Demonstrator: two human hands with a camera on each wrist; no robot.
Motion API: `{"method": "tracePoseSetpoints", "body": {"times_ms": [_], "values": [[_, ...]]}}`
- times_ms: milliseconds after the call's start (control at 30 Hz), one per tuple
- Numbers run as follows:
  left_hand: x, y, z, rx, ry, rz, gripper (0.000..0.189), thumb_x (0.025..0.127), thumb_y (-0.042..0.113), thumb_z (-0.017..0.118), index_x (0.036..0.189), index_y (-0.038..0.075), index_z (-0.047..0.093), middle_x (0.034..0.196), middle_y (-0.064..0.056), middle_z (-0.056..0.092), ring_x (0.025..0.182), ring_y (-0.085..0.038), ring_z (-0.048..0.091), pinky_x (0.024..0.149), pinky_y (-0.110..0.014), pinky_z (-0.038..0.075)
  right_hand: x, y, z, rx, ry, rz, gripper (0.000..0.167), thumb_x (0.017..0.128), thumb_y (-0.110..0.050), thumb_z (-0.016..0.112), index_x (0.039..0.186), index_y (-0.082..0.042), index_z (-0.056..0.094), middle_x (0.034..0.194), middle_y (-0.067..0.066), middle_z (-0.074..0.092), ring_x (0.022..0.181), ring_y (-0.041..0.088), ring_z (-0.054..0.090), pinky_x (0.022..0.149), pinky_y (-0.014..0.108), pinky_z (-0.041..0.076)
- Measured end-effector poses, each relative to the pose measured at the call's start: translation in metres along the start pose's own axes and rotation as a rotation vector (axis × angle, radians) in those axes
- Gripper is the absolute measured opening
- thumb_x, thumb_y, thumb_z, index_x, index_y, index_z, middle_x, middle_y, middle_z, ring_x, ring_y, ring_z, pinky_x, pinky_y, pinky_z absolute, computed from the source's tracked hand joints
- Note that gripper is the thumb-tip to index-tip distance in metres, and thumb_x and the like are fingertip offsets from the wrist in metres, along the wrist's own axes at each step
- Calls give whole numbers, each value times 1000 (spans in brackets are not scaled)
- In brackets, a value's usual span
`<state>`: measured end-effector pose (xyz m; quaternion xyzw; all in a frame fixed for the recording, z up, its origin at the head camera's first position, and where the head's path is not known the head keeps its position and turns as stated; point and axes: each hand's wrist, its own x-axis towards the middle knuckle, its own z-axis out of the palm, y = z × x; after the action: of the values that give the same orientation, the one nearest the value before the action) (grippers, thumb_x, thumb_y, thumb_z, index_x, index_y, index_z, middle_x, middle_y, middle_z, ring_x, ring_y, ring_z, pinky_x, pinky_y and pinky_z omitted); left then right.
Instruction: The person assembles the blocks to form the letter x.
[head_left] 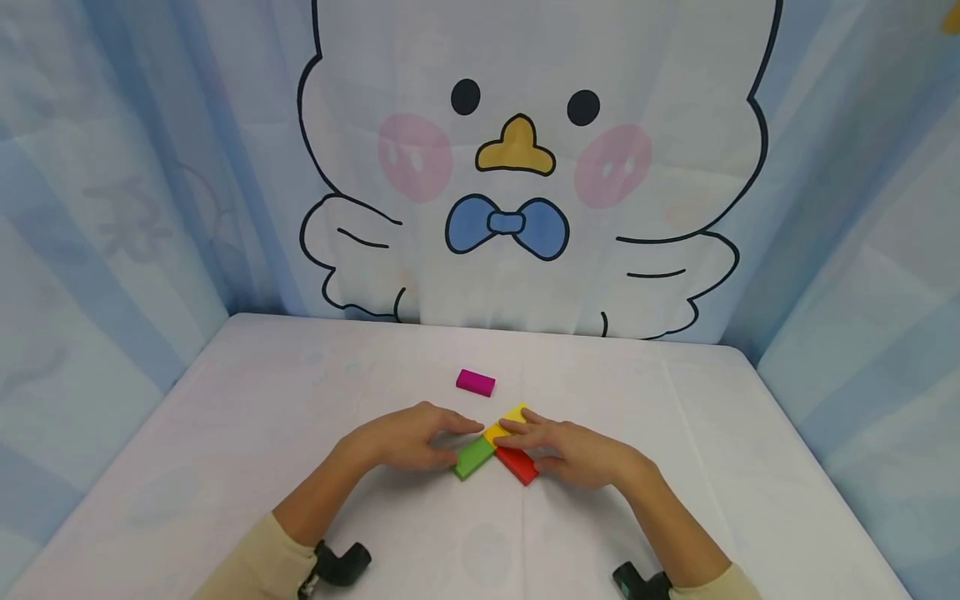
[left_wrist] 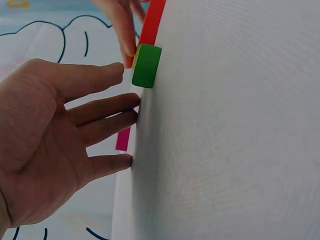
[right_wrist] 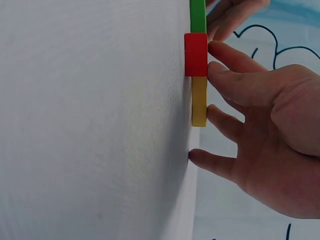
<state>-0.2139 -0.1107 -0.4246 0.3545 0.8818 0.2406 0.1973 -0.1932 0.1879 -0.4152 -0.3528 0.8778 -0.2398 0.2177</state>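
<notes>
A green block [head_left: 473,458], a red block [head_left: 517,466] and a yellow block [head_left: 516,413] lie flat on the white-covered table, their ends meeting at one point. My left hand [head_left: 408,437] is beside the green block, fingers spread and fairly straight. In the left wrist view its thumb tip comes close to the green block [left_wrist: 147,66], and the other fingertips reach down to the cloth. Over the yellow block my right hand [head_left: 581,452] extends its fingers, partly covering it. In the right wrist view, its thumb and a finger are at the red block's top [right_wrist: 196,55].
A magenta block [head_left: 476,382] lies by itself farther back on the table [head_left: 637,392]. Behind the table hangs a curtain [head_left: 517,283] with a cartoon bird print, and pale blue curtains [head_left: 112,208] close off both sides.
</notes>
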Motion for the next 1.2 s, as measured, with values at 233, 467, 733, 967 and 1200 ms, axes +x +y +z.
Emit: {"method": "tracePoseSetpoints", "body": {"times_ms": [233, 467, 733, 967, 1200], "values": [[1, 3, 0, 3, 6, -10, 51, 99, 21, 70, 149, 21, 60, 150, 3, 61, 143, -20, 53, 116, -47, 46, 0, 1, 1, 15, 4, 10, 60, 102, -2, 60, 154, -32, 52, 167, 0, 39, 161, 36, 18, 120, 68, 31], [0, 4, -5, 2, 60, -35, 47, 99, 21, 71, 145, 22, 64, 146, 2, 64, 139, -21, 56, 113, -47, 50, 1, 0, 2, 8, 8, 48, 61, 102, -3, 62, 153, -34, 53, 167, -3, 40, 162, 31, 18, 121, 65, 32], [12, 1, -16, -7, 213, -129, 43, 96, 17, 75, 139, 19, 68, 134, -6, 68, 125, -25, 63, 104, -46, 56, 2, 1, 2, 14, 12, 48, 60, 101, -1, 62, 153, -32, 54, 167, -7, 39, 162, 31, 17, 122, 64, 30], [25, -7, -22, 22, 299, -172, 42, 94, 15, 78, 135, 19, 70, 131, -8, 67, 122, -27, 62, 99, -43, 59, 2, 2, 2, 11, 10, 49, 60, 101, -2, 62, 152, -32, 55, 167, -8, 39, 162, 31, 17, 123, 64, 30], [40, -20, -24, -9, 351, -145, 44, 93, 12, 78, 136, 18, 69, 131, -7, 66, 123, -27, 62, 98, -42, 60, 2, 0, 1, 15, 6, 49, 59, 101, -3, 61, 153, -31, 55, 167, -7, 39, 162, 31, 18, 122, 65, 29]]}}
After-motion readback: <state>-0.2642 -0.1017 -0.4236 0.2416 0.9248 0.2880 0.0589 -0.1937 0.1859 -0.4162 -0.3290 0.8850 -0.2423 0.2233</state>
